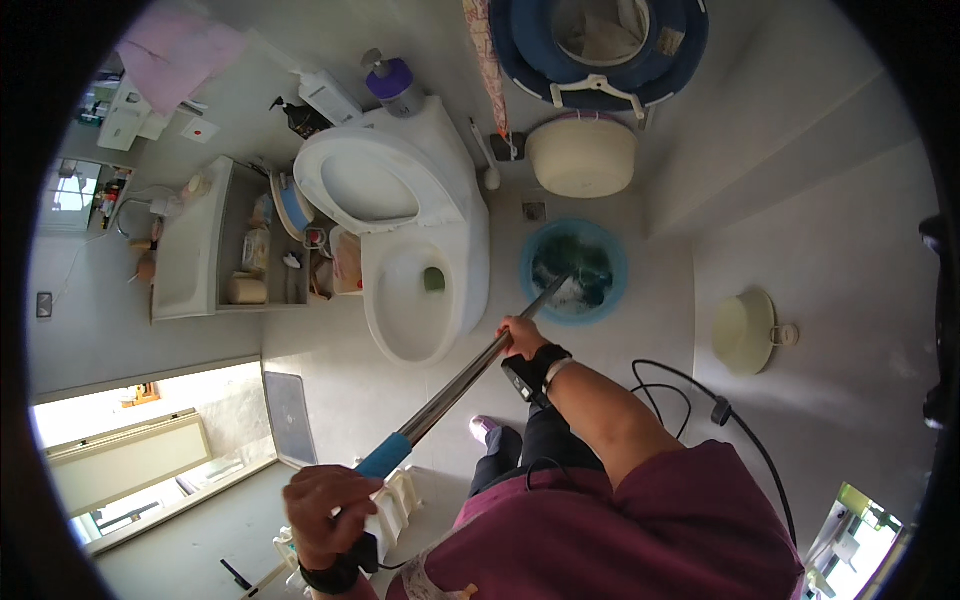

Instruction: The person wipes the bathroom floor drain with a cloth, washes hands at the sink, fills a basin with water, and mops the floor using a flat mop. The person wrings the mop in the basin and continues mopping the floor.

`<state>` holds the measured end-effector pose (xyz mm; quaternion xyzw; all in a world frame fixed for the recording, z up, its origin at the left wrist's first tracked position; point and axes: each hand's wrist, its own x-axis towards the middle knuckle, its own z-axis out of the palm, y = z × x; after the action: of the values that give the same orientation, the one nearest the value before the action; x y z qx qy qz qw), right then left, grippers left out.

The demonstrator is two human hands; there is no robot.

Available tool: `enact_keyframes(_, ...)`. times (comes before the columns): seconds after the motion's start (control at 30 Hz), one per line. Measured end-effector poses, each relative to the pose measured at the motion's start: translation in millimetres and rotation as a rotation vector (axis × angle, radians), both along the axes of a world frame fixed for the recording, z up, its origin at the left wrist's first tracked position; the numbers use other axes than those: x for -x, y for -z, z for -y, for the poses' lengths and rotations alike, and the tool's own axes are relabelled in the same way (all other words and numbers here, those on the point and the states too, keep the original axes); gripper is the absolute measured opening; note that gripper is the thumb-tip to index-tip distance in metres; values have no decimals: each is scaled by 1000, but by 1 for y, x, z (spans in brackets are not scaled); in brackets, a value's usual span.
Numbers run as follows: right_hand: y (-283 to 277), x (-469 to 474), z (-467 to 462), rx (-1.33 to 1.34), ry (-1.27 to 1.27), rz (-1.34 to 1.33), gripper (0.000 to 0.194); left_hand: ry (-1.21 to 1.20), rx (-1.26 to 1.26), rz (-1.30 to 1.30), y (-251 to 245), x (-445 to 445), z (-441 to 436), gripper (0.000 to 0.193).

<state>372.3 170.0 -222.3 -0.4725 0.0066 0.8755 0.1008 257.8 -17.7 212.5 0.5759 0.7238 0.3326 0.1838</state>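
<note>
A long metal mop handle [455, 390] with a blue grip runs diagonally across the view. My left hand [328, 510] is at its upper end, by the blue grip. Farther down, my right hand [523, 337] is closed around the metal shaft. The shaft's lower end reaches into a light blue plastic basin [530, 298] on the floor. Inside the basin lies a dark green and whitish mass, perhaps a mop head, in what looks like water; its exact form is unclear.
An open white toilet [474, 277] stands left of the basin. Behind the basin are a floor drain [534, 211], a toilet brush [491, 177] and a cream tub [581, 161]. A pale green basin [742, 332] hangs at the right wall. A vanity cabinet [223, 225] stands at the left.
</note>
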Motion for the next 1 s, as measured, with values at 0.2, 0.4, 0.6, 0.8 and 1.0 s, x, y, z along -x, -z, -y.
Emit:
enact_keyframes(0.2, -60, 14, 53, 206, 181, -48, 10, -235, -539, -45, -26, 11, 41, 17)
enact_keyframes(0.4, 8, 14, 26, 165, 13, -26, 9, -7, -124, 75, 6, 11, 26, 7)
enact_keyframes(0.6, -11, 35, 47, 155, 111, -4, 10, -403, -112, -42, -8, 38, 53, 14)
enact_keyframes(0.8, -33, 37, 68, 120, -32, 117, 12, -499, 44, -88, -9, 21, 62, 20)
enact_keyframes(1.0, 43, 17, 46, 135, -39, 30, 27, -574, 335, 52, 4, 24, 43, 21)
